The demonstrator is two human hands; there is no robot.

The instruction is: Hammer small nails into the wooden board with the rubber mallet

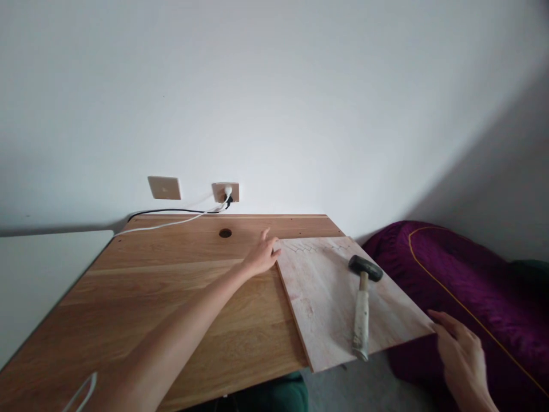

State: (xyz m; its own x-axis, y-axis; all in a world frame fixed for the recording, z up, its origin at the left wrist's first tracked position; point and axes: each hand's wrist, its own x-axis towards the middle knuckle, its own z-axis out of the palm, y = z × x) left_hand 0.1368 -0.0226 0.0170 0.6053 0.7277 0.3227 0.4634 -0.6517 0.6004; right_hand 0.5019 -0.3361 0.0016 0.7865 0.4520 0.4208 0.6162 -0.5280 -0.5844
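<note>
A pale square tile (326, 292) lies on the right end of a wooden desk (171, 297), with its near right corner jutting past the desk's edge. A rubber mallet (363, 303) with a black head and a worn wooden handle rests on the tile. My left hand (261, 256) reaches across the desk, its fingers apart, and touches the tile's far left corner. My right hand (461, 352) is at the overhanging near right corner, fingers spread, fingertips against the tile's edge.
A purple cushioned seat or bedding (472, 286) sits right of the desk. On the white wall are a switch plate (164, 187) and a socket (225, 192) with black and white cables plugged in. The desk has a cable hole (225, 233). A white surface (38, 274) adjoins at left.
</note>
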